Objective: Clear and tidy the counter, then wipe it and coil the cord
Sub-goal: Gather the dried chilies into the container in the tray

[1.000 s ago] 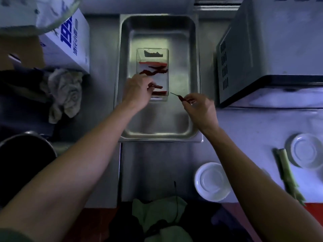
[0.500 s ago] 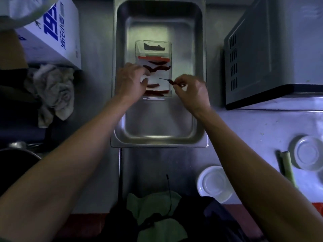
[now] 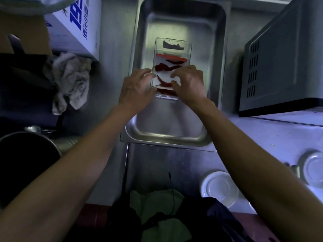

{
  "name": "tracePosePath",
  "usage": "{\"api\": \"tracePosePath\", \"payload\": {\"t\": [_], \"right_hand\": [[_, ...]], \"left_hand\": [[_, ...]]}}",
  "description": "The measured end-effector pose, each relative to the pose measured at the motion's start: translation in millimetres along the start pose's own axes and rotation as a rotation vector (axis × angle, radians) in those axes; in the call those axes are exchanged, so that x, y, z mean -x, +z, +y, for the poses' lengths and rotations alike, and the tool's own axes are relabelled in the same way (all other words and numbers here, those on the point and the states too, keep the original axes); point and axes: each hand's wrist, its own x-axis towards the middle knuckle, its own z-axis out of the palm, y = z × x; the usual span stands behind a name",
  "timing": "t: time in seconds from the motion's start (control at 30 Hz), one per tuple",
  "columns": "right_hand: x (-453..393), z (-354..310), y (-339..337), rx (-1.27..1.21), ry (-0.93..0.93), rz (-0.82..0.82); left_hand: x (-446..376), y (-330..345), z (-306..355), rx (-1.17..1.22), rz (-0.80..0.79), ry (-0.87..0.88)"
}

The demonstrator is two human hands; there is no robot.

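Observation:
A clear plastic container (image 3: 172,49) holding several dried red chilies (image 3: 166,67) sits inside a steel tray (image 3: 174,123) at the counter's back. My left hand (image 3: 138,88) grips the container's left wall, thumb on its rim. My right hand (image 3: 189,83) hovers over the container's right half, fingertips pinching the end of one red chili (image 3: 163,82) that lies low inside, its thin stem pointing left. The hands hide the container's near corners.
A crumpled grey rag (image 3: 70,81) lies left of the tray beside a white box with blue print (image 3: 78,23). A grey microwave (image 3: 283,67) stands at right. Two white saucers (image 3: 218,187) (image 3: 314,168) sit near the front edge. A dark pot (image 3: 26,163) is at left.
My right hand carried the chili from the tray's right side leftward into the container. My left hand stayed on the container's left wall. The camera moved closer.

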Motion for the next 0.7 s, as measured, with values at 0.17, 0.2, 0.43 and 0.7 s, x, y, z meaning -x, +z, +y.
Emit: {"api": "tracePosePath", "payload": {"t": [0.17,0.2,0.43,0.7], "right_hand": [[37,2,-7,-0.036,0.053,0.014],[45,1,-8,-0.045,0.062,0.017],[100,-8,-10,-0.04,0.111,-0.008],[156,-2,-6,-0.211,0.296,0.067]], "left_hand": [[14,3,16,-0.076,-0.036,0.118],[17,3,19,-0.086,-0.051,0.127],[43,6,31,-0.134,-0.103,0.176],[68,27,62,-0.112,-0.189,0.308]]}}
